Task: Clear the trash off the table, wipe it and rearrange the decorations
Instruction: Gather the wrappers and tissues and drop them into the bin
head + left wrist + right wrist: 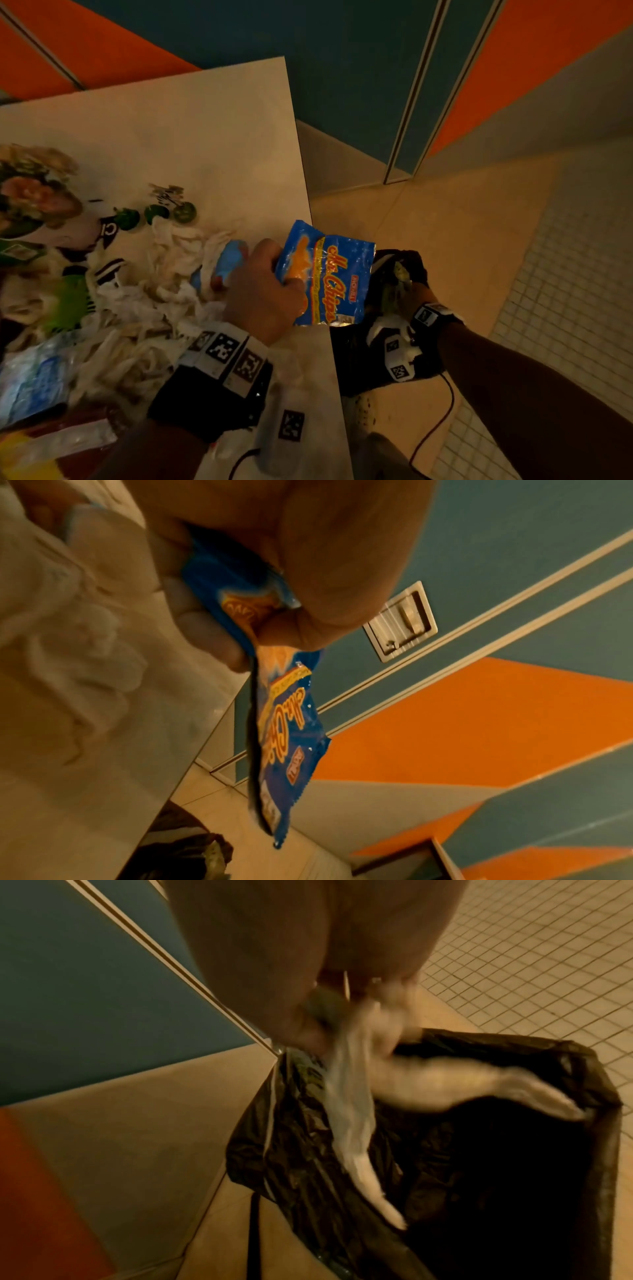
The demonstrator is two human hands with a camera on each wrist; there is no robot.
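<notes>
While the left hand (265, 294) pinches the chip bag (325, 274), the right hand's (416, 298) blurred grip clutches tissue (352, 1102).

A wall painted in teal and orange panels (342, 51) holds a beige switch plate (400, 620) above a small-tiled floor (565, 274).

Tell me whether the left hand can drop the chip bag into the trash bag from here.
Probably yes: the left hand pinches the chip bag past the table edge, beside the trash bag; only the right hand crowds its mouth.
</notes>
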